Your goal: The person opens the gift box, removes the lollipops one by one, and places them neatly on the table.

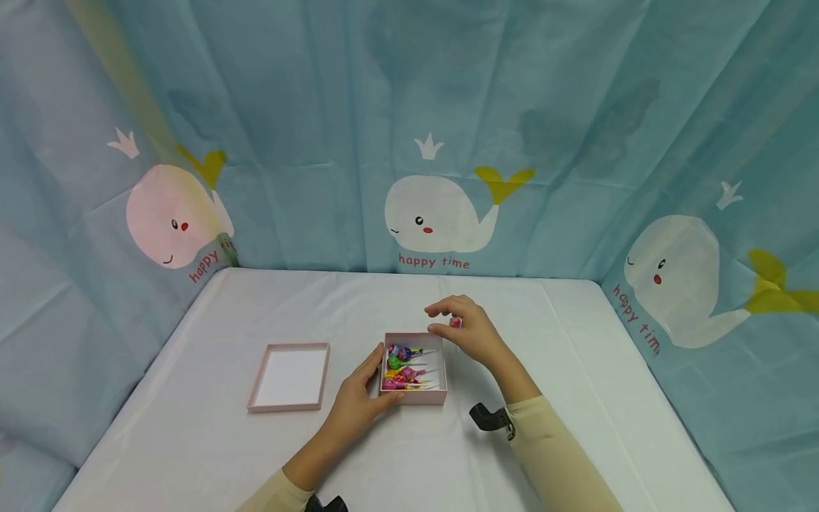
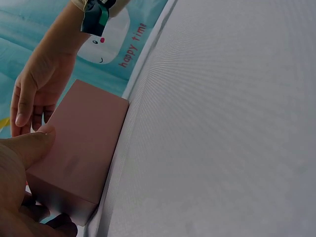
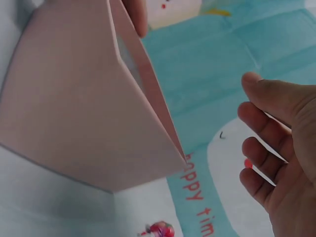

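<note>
Lollipops (image 1: 404, 368) lie heads to the left in a lidless pink box (image 1: 422, 400), between the left and right edges of the table (image 1: 403, 462), and one more lollipop (image 3: 162, 230) appears to rest on the table to the box's right. Your left hand (image 1: 358, 398) grips the box, thumb on the near wall and fingers along the left side; a firm but light hold should steady it without bowing the walls. Your right hand (image 1: 470, 331), fingers half bent, thumb apart, holding nothing, hangs by the box's far right corner and should clear that rim.
</note>
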{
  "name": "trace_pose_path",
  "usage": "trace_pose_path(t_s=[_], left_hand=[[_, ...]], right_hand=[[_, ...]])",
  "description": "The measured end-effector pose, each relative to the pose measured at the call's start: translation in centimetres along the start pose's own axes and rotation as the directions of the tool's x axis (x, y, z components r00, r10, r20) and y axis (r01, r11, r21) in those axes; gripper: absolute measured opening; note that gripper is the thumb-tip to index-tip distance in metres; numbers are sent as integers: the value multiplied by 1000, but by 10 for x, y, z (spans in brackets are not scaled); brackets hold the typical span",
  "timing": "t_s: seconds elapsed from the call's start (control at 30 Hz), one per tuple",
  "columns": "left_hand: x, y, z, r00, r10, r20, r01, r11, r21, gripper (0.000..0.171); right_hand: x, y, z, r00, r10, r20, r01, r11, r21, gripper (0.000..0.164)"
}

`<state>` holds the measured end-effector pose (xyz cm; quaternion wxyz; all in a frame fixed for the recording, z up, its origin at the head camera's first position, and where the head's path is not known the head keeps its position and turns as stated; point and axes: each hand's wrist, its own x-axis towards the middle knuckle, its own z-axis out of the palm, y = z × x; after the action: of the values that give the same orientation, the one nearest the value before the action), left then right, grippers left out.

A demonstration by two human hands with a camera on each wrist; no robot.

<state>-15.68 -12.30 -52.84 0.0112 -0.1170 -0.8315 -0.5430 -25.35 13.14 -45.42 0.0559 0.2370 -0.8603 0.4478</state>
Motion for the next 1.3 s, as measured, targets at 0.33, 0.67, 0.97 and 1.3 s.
trace_pose_path(t_s=[0.33,0.67,0.97,1.3], left_hand=[[0,-1,-1,1000,31,-6,-31,999,14,97],[0,-3,-2,999,39,9,-39,999,3,97],[-1,-3,-1,1000,21,2,-21,1000,-19,97],[-1,-5,-1,999,40,-1,-40,999,-20,96]], right_hand=[[-11,-16,21,996,-64,62,64,998,5,25],[-20,-22,36,984,-115,138,114,993,21,26],[-25,-21,48,974,-129,188,134,991,-13,25],[-24,-22,58,954,-168,249,175,984,-8,26]])
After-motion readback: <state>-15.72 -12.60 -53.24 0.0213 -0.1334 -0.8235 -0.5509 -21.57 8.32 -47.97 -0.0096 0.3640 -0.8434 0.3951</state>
